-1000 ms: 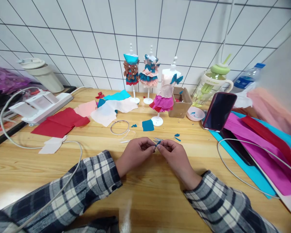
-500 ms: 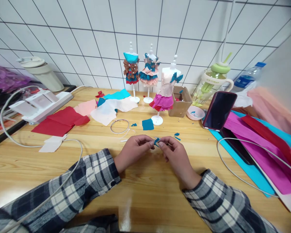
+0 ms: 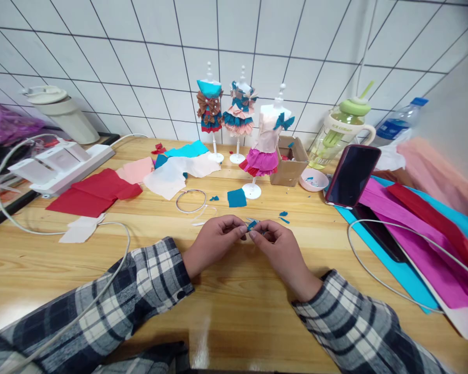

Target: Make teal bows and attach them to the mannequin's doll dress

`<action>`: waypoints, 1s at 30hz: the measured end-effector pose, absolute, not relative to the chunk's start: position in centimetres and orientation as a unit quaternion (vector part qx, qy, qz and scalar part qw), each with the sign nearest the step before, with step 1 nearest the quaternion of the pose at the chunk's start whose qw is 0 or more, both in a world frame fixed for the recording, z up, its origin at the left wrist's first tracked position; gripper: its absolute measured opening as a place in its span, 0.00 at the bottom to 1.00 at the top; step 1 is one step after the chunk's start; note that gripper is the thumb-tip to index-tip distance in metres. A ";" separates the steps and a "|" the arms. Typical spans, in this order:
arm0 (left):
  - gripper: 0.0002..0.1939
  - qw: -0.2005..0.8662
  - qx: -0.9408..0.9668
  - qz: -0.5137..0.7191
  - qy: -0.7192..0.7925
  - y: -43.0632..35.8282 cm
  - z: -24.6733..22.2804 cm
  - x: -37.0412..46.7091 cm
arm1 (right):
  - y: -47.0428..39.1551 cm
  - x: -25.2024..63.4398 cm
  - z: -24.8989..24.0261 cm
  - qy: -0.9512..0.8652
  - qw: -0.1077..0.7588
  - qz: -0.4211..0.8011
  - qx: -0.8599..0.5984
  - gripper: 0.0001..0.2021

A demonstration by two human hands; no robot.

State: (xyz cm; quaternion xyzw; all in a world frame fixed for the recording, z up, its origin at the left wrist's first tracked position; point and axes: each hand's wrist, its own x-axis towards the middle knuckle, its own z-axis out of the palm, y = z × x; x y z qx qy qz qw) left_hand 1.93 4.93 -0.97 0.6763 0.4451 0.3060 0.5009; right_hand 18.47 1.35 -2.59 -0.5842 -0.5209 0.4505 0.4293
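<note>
My left hand (image 3: 220,235) is closed in a pinch on a small teal scrap of crepe paper (image 3: 251,225). From the other side, my right hand (image 3: 280,246) is also closed, its thumb and forefinger on the same scrap. Thin, pale, pointed metal shows beside the scrap; fingers hide the rest, and I cannot tell its kind. Just beyond my hands lies a teal paper square (image 3: 236,198), with teal snippets (image 3: 283,213) around it. A small dress form (image 3: 268,137) in a pale top, teal bow and magenta skirt stands behind.
Two more dressed forms (image 3: 209,106) stand by the tiled wall. A cardboard box (image 3: 288,169), pink bowl (image 3: 314,180) and propped phone (image 3: 353,176) are at right, beside stacked coloured paper (image 3: 421,244). Red paper (image 3: 95,192), a metal ring (image 3: 191,201) and a power strip (image 3: 68,169) lie left.
My right fingertips have moved slightly left, closer to my left fingers, covering more of the teal scrap. The whole view has shifted a little; the table things stay put.
</note>
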 end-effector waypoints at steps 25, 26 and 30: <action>0.15 0.516 0.705 0.278 0.399 4.7 -1.2 1.4 | 1.5 19.1 -2.8 -0.512 0.441 0.492 -0.548 0.11; 0.14 0.487 0.724 0.278 0.401 4.7 -1.1 1.4 | 1.5 19.1 -2.6 -0.521 0.439 0.482 -0.551 0.11; 0.11 0.455 0.737 0.277 0.416 4.5 -0.8 1.5 | 1.4 19.1 -2.3 -0.518 0.442 0.481 -0.552 0.15</action>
